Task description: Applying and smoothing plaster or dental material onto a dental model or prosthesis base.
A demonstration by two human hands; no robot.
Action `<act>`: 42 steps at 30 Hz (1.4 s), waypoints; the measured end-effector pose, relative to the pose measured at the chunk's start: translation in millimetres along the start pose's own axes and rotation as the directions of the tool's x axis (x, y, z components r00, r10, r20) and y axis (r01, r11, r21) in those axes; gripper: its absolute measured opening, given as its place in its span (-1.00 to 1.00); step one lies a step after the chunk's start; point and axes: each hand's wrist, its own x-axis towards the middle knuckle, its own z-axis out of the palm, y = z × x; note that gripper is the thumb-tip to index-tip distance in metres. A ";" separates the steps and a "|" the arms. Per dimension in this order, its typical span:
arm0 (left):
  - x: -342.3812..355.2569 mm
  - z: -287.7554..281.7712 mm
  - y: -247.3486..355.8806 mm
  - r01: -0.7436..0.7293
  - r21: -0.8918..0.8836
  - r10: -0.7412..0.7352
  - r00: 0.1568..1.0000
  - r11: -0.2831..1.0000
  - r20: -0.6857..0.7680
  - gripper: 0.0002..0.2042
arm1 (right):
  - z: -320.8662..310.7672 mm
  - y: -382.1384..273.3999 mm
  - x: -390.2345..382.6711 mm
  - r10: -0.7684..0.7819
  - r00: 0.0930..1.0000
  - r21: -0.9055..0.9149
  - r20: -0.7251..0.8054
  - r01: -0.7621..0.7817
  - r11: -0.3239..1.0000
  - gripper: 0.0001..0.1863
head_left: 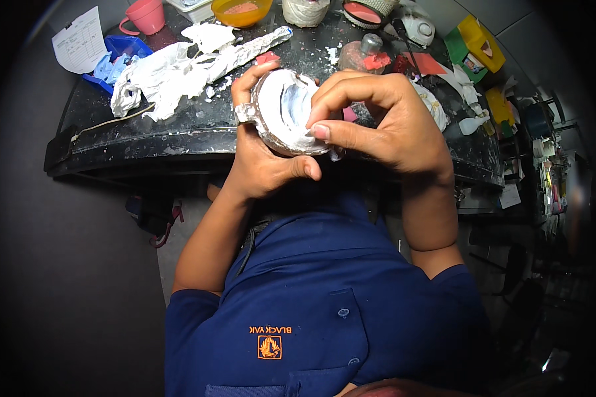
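Note:
Above the near edge of the bench, my left hand [258, 162] grips a round metal flask [263, 119] from the left, thumb below and fingers around its far side. White plaster [291, 129] fills the flask, with a curved greyish hollow in its middle. My right hand [404, 122] reaches over from the right. Its thumb and forefinger close together at the plaster's right side, touching it; anything small between them is hidden. The flask is tilted so that its plaster face shows.
Crumpled white plastic sheeting [155, 76] and a blue tray [122, 49] lie left on the black bench [198, 126]. A pink mug [146, 16], a yellow bowl [242, 14] and a plaster-coated bowl [304, 13] stand behind. Pink scraps [377, 61] and a glass jar [357, 56] sit right.

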 end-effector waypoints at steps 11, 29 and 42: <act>1.0 -2.5 0.3 0.009 -0.038 -0.006 0.998 0.999 0.069 0.31 | 2.1 -2.1 0.1 0.096 0.995 0.100 0.039 -0.099 0.990 -0.87; 1.6 -2.6 -0.3 -0.013 -0.015 0.014 0.997 1.000 0.071 0.30 | 2.0 -5.5 3.4 0.052 0.997 -0.007 0.060 -0.051 0.999 -0.86; 2.1 -0.3 0.8 -0.022 -0.029 0.024 0.998 0.999 0.062 0.29 | -0.1 -5.5 5.6 0.084 0.994 -0.032 0.076 -0.082 0.996 -0.84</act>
